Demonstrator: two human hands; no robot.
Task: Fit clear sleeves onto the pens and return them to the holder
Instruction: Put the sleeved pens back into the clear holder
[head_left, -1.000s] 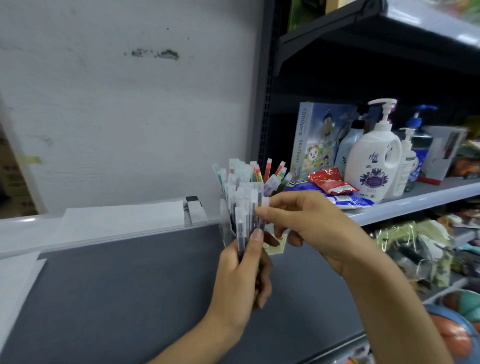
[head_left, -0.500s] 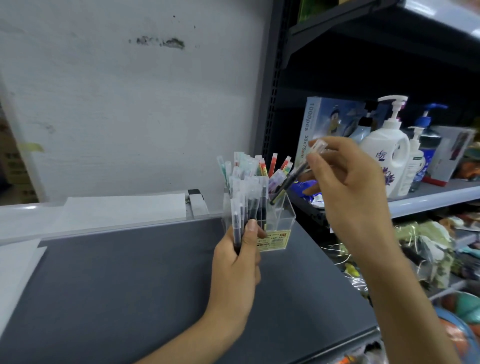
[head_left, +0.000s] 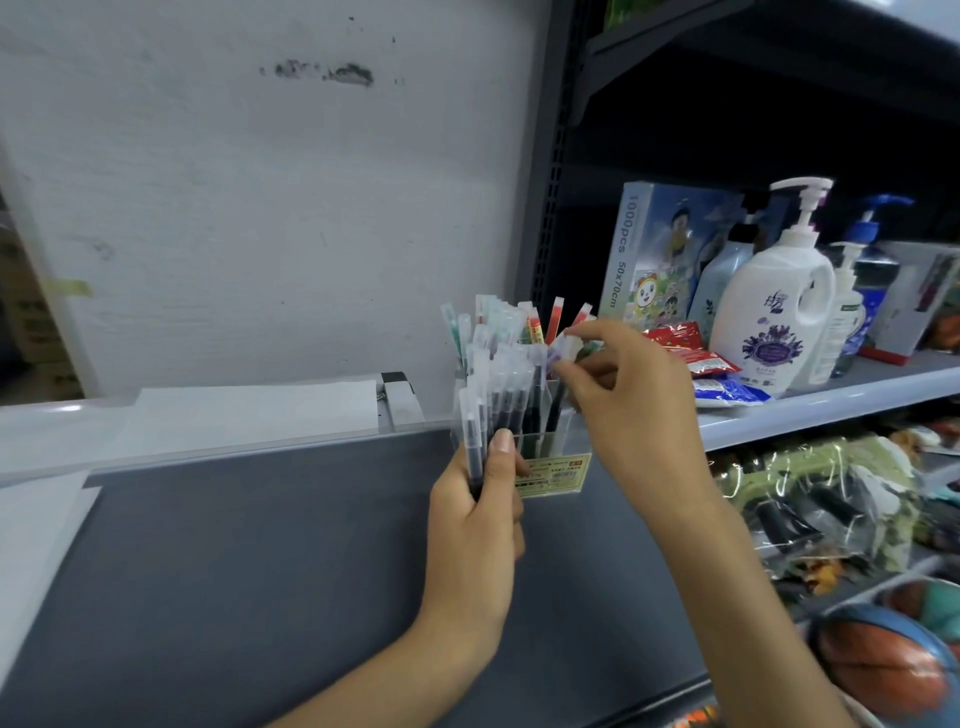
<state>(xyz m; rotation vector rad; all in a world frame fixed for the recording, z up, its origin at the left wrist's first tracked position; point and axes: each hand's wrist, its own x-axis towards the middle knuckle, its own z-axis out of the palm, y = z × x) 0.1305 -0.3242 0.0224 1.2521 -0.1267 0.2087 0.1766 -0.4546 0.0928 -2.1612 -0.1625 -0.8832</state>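
My left hand (head_left: 475, 525) is wrapped round a bundle of pens (head_left: 493, 410), thumb pressed flat up the front of them. The pens stand upright in my fist, dark barrels low and clear sleeves sticking up above my thumb. I cannot count them exactly.

My right hand (head_left: 634, 410) pinches the top of 1 more pen (head_left: 558, 400) between thumb and forefinger, right at the end of its clear sleeve. My other fingers are loosely curled beneath. That pen leans a little and its lower end is down inside the holder (head_left: 571, 441), near the right side.

The holder is a clear plastic box with a yellow label (head_left: 556, 473) on its front. It sits on the grey counter (head_left: 260, 545), just behind my left hand. I cannot tell whether the bundle touches it. More sleeved pens stand in the back of it, some with red and green showing at the tops.

Behind is a white wall (head_left: 260, 208) with a dark scuff. To the right, a shelf (head_left: 831, 405) carries a puzzle box (head_left: 660, 249), a white pump bottle (head_left: 774, 317) with smaller bottles beside it, and a red packet (head_left: 691, 348). A ball (head_left: 883, 670) lies low at the right.
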